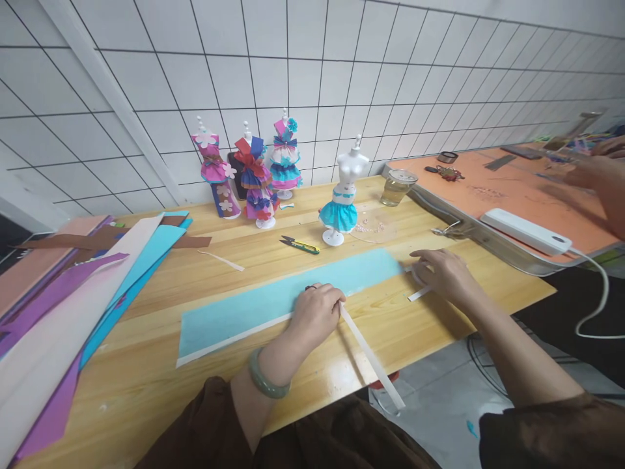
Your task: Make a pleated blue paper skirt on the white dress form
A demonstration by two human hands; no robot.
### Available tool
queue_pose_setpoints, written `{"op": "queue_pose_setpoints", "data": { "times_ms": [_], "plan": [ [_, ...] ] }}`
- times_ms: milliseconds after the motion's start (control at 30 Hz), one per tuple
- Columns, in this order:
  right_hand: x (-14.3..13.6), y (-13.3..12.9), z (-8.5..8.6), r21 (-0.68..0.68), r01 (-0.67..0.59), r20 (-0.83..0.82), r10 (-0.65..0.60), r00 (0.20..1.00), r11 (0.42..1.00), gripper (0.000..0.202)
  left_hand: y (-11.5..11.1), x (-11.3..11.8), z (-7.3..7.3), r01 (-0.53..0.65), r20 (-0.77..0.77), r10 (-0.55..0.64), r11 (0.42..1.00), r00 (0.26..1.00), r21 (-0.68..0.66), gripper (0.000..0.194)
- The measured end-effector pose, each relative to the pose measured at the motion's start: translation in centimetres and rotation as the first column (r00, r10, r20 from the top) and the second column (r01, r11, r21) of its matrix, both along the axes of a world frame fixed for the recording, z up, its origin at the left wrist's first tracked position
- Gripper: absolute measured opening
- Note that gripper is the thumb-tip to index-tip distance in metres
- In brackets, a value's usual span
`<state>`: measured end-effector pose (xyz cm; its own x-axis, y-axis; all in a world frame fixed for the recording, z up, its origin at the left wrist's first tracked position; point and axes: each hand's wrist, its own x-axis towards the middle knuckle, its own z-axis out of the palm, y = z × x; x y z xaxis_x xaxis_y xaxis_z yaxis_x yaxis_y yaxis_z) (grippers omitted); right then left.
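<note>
A long light-blue strip of crepe paper [234, 314] lies on the wooden table, with a narrow white band [237, 337] along its near edge. My left hand [317, 311] rests on this strip, its thumb and fingers pinching a thin white paper strip [371, 355] that hangs over the table's front edge. Just past the blue strip's right end, my right hand [446, 273] is curled round a white roll of tape [420, 273], partly hidden by the fingers. The tape's loose white end [418, 294] sticks out below them.
Behind the blue strip are yellow-handled thread snips [303, 245] and a mini mannequin [338, 215] in a blue skirt. Several dressed mannequins [256, 182] stand by the wall. Coloured paper [112, 273] piles up left; a glass cup [398, 189] stands right. Another person's hands [598, 169] are far right.
</note>
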<state>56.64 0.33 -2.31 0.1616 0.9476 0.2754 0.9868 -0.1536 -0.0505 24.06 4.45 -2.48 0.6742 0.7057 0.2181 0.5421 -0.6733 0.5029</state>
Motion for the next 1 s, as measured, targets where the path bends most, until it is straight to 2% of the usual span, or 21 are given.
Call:
{"op": "queue_pose_setpoints", "data": {
  "times_ms": [167,267,333,400,467,533,600,667,733,800,900,967,1000],
  "plan": [
    [2.1,-0.2,-0.4,0.038,0.118,-0.027,-0.117,0.993,0.992,0.028,0.0,0.0,-0.1,0.003,0.010,-0.003,1.000,1.000,0.002,0.019],
    [2.0,-0.5,-0.5,0.149,0.065,-0.026,-0.062,0.998,0.987,0.026,-0.1,0.0,-0.2,0.002,0.015,-0.002,1.000,1.000,0.009,0.018],
    [0.6,-1.0,-0.2,0.284,-0.038,-0.017,0.045,0.999,0.958,0.025,-0.1,0.0,-0.2,-0.003,0.013,0.003,1.000,1.000,0.021,0.017],
    [-2.0,-1.7,0.2,0.380,-0.154,-0.051,0.187,0.981,0.912,0.021,-0.1,0.0,-0.2,-0.009,0.010,0.009,1.000,1.000,0.027,0.016],
    [-5.3,-2.6,0.5,0.352,-0.269,-0.157,0.340,0.927,0.897,0.020,-0.1,0.0,-0.2,-0.015,0.008,0.015,1.000,1.000,0.025,0.016],
    [-8.7,-3.5,0.7,0.276,-0.310,-0.340,0.395,0.853,0.910,0.021,-0.2,0.1,-0.1,-0.020,0.005,0.020,1.000,1.000,0.020,0.016],
    [-11.5,-4.2,1.1,0.167,-0.248,-0.593,0.298,0.748,0.954,0.022,-0.3,0.1,-0.1,-0.026,0.003,0.025,1.000,1.000,0.018,0.017],
    [-13.5,-4.6,1.8,0.050,-0.211,-0.813,0.162,0.559,0.976,0.029,-0.4,0.1,0.1,-0.028,0.001,0.028,1.000,1.000,0.013,0.019],
    [-14.7,-4.8,2.9,-0.092,-0.300,-0.929,0.026,0.370,0.949,0.039,-0.5,0.1,0.2,-0.024,0.000,0.024,1.000,1.000,0.006,0.021],
    [-15.5,-4.9,3.8,-0.181,-0.367,-0.967,-0.098,0.234,0.912,0.046,-0.5,0.0,0.3,-0.015,-0.002,0.015,1.000,1.000,0.002,0.022],
    [-16.0,-5.1,4.2,-0.228,-0.436,-0.973,-0.197,0.117,0.870,0.056,-0.5,0.0,0.3,0.001,0.001,-0.001,1.000,1.000,0.006,0.023],
    [-15.6,-5.2,3.9,-0.250,-0.442,-0.968,-0.223,0.113,0.862,0.061,-0.5,0.0,0.3,0.008,0.004,-0.008,1.000,1.000,0.007,0.023],
    [-15.1,-5.2,3.7,-0.268,-0.426,-0.963,-0.230,0.140,0.864,0.061,-0.5,0.0,0.3,0.008,0.001,-0.008,1.000,1.000,0.004,0.024]
  ]
}}
